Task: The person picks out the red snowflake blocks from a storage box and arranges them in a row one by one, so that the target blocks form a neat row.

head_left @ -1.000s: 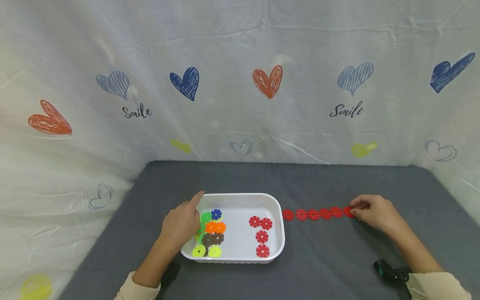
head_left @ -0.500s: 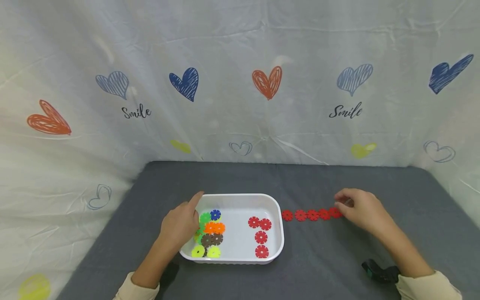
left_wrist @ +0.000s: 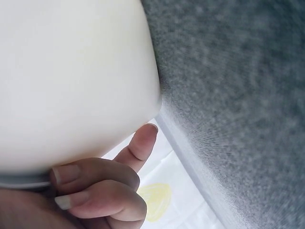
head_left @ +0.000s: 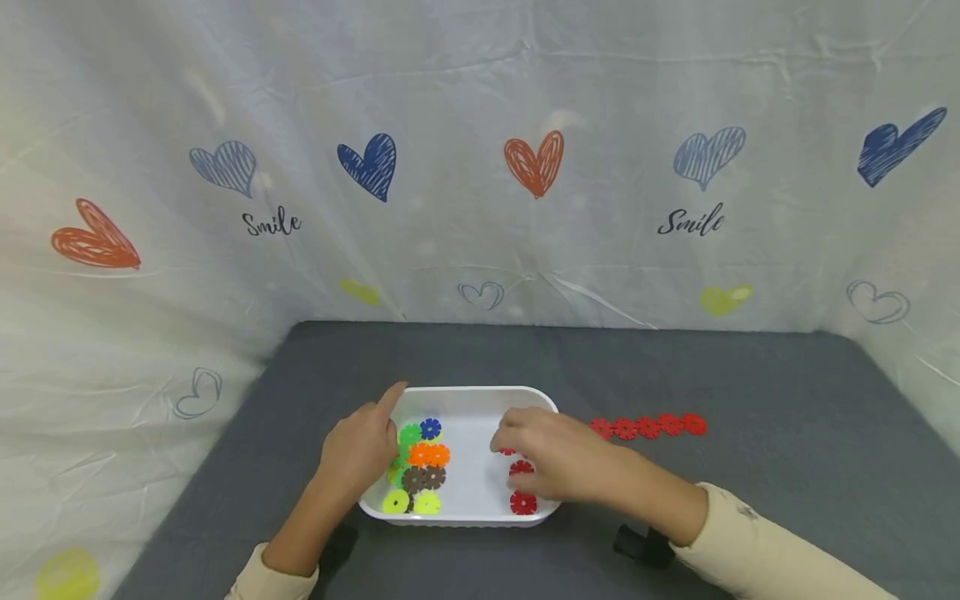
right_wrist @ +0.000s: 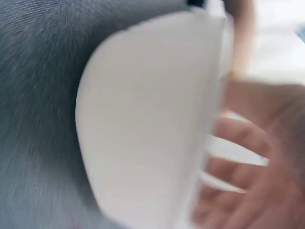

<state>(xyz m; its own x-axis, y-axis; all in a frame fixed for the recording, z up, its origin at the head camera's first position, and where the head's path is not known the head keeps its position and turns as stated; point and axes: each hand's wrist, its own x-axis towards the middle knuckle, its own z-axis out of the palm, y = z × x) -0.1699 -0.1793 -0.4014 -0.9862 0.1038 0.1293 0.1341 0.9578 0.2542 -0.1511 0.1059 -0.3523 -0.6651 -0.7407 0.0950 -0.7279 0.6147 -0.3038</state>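
A white tray (head_left: 465, 402) stands on the grey cloth, and my left hand (head_left: 362, 443) grips its left rim, the index finger pointing along the edge. In the left wrist view, curled fingers (left_wrist: 102, 191) lie against the tray's outer wall (left_wrist: 71, 81). My right hand (head_left: 562, 454) reaches over the right rim with spread fingers, above red notched discs (head_left: 523, 503) in the tray; it partly covers them. The right wrist view, blurred, has these fingers (right_wrist: 233, 171) beyond the tray wall (right_wrist: 143, 109). Orange discs (head_left: 429, 455) and other coloured ones lie near my left hand.
On the cloth right of the tray, several red discs (head_left: 648, 427) form a row running rightward. A dark wrist device (head_left: 643, 546) is at my right sleeve. A white curtain (head_left: 450, 225) printed with hearts hangs behind the table.
My right hand has let go of the red disc at the row's right end and moved left to above the tray's right side. My left hand has stayed at the rim.
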